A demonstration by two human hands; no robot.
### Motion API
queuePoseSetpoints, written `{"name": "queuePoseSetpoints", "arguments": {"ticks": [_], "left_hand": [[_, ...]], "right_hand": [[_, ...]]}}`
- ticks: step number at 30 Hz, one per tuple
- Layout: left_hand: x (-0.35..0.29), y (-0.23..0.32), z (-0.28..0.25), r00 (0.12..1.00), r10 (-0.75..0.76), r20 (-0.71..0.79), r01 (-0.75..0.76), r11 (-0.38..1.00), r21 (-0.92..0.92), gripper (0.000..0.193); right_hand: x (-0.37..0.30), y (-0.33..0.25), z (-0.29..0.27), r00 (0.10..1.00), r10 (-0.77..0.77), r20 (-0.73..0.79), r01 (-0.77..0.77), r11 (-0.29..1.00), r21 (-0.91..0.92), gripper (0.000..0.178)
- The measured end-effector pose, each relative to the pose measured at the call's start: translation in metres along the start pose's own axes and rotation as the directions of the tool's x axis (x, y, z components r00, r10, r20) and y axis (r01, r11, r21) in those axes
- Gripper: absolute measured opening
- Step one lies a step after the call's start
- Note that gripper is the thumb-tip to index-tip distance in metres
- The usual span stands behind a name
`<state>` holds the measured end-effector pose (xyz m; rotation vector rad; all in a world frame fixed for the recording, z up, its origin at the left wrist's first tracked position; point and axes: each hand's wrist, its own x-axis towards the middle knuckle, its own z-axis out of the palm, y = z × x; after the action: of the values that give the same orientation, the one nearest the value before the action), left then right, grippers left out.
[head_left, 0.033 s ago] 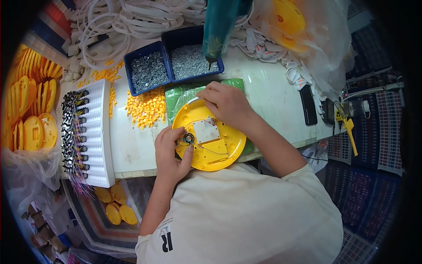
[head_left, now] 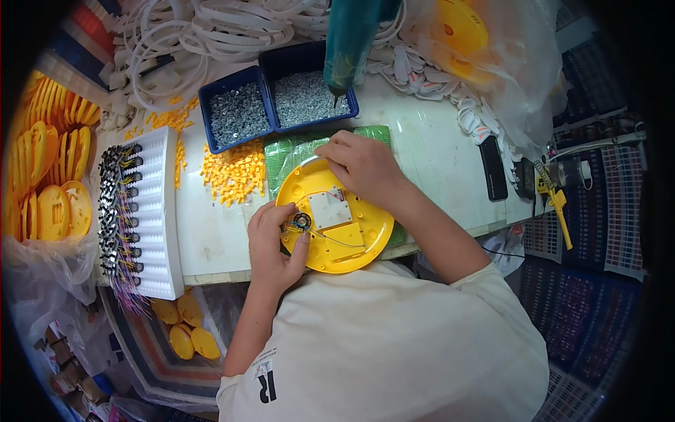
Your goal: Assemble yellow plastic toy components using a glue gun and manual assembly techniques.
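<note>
— Where does the yellow round housing (head_left: 336, 219) sit relative to the hands?

— It lies flat, open side up, on the green mat (head_left: 295, 151) at the near edge of the white table (head_left: 436, 158). The left hand (head_left: 273, 243) is at its left rim, the right hand (head_left: 362, 165) at its far rim.

— Which hand is nearer the small round speaker (head_left: 302, 221)?

— The left. Its thumb and fingers curl round the rim, and the thumb tip touches the speaker, just left of the grey circuit board (head_left: 330, 209).

— And the right?

— Its fingers are bent down onto the housing's far edge, near the board's top corner; whether they pinch a wire there I cannot tell. Thin wires (head_left: 330, 239) run from the speaker rightward across the housing.

— Anything overhead?

— A teal powered screwdriver (head_left: 351, 42) hangs above the two blue bins of screws (head_left: 278, 102).
</note>
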<state>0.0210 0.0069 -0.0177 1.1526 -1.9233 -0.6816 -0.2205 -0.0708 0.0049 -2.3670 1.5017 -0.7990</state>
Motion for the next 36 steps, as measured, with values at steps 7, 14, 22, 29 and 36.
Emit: {"name": "queuePoseSetpoints", "arguments": {"ticks": [7,14,22,29,36], "left_hand": [[0.004,-0.004,0.002,1.000,0.010,0.013,-0.010,1.000,0.004,0.050],[0.000,-0.003,0.000,1.000,0.028,0.002,-0.028,0.999,-0.024,0.049],[-0.001,-0.007,0.004,0.996,0.091,0.014,-0.092,0.996,0.014,0.050],[-0.005,-0.009,0.007,0.999,0.026,-0.029,-0.028,0.997,-0.066,0.047],[-0.006,-0.009,-0.007,0.984,0.119,-0.130,-0.123,0.992,-0.020,0.047]], "right_hand": [[0.001,0.002,-0.019,0.995,0.014,-0.100,-0.018,0.999,-0.044,0.021],[0.029,0.108,-0.122,0.791,0.259,-0.554,-0.334,0.942,-0.036,0.026],[0.069,0.224,-0.221,0.737,0.260,-0.624,-0.597,0.682,-0.422,0.032],[0.092,0.215,-0.230,0.550,0.338,-0.764,-0.408,0.907,0.107,0.032],[0.025,0.112,-0.280,0.380,0.169,-0.909,-0.195,0.976,0.100,0.023]]}}
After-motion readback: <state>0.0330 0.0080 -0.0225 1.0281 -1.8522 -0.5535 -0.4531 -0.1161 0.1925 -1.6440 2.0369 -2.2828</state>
